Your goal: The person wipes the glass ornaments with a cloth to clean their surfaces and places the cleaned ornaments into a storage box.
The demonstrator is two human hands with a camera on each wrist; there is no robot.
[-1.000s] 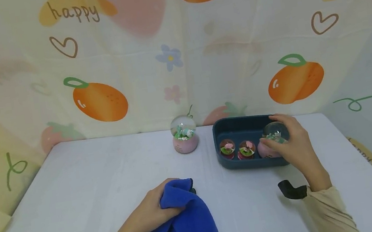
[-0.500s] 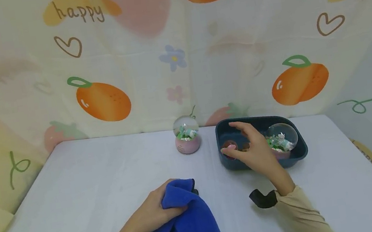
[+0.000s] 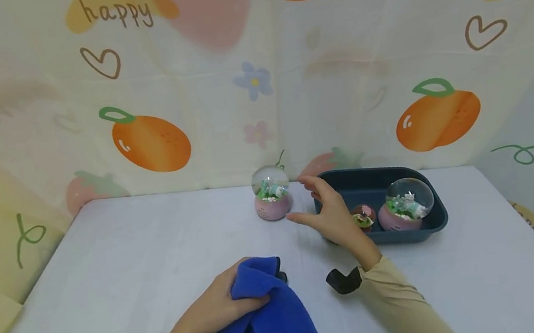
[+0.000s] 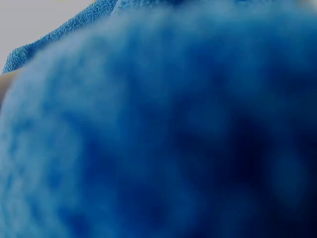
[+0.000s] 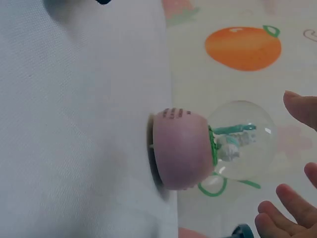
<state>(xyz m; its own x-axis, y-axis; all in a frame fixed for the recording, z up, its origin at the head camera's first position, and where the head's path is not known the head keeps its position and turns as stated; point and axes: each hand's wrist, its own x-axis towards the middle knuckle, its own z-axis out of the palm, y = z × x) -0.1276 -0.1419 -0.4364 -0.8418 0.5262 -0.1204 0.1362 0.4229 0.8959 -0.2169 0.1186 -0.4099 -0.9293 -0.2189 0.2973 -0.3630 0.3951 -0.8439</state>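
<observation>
A snow globe (image 3: 271,193) with a clear ball and pink base stands near the table's back edge; the right wrist view shows it sideways, base (image 5: 182,148) on the white cloth. Close to its right is my right hand (image 3: 332,215), thumb and fingers spread apart, holding nothing. In the right wrist view, fingertips (image 5: 290,210) show beyond the ball, with a gap between. My left hand (image 3: 217,300) grips a bunched blue cloth (image 3: 282,319) with dark edging over the table front. Blurred blue cloth (image 4: 124,124) fills most of the left wrist view.
Behind my right hand stands a dark blue tray (image 3: 407,235). It holds another pink-based snow globe (image 3: 404,204) and a small globe (image 3: 364,217), partly covered by my hand. A fruit-printed curtain (image 3: 217,110) hangs behind the white table (image 3: 108,282).
My right hand has let go of the large snow globe in the tray and moved left, over the small globes, to beside the standing snow globe. My left hand stays on the cloth.
</observation>
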